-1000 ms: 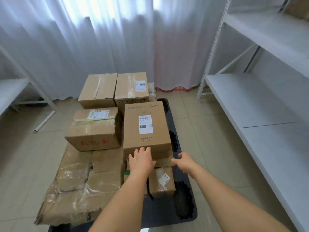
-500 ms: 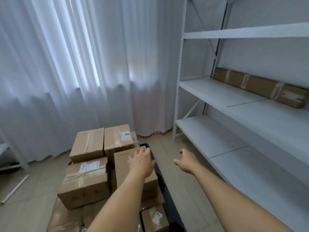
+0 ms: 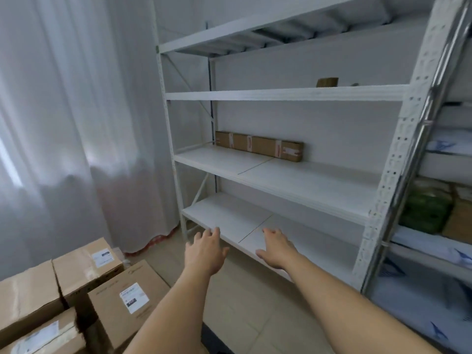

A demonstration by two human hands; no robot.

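Cardboard boxes (image 3: pixel 127 300) sit beside left hand (image 3: pixel 205 254), white rack (image 3: pixel 306 183) behind right hand (image 3: pixel 277 249).

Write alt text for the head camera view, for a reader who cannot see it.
A person's left hand and right hand, both empty with fingers open, stretch toward the lowest shelf of a white rack. A long cardboard box lies at the back of the shelf above; stacked boxes sit lower left by a white curtain.
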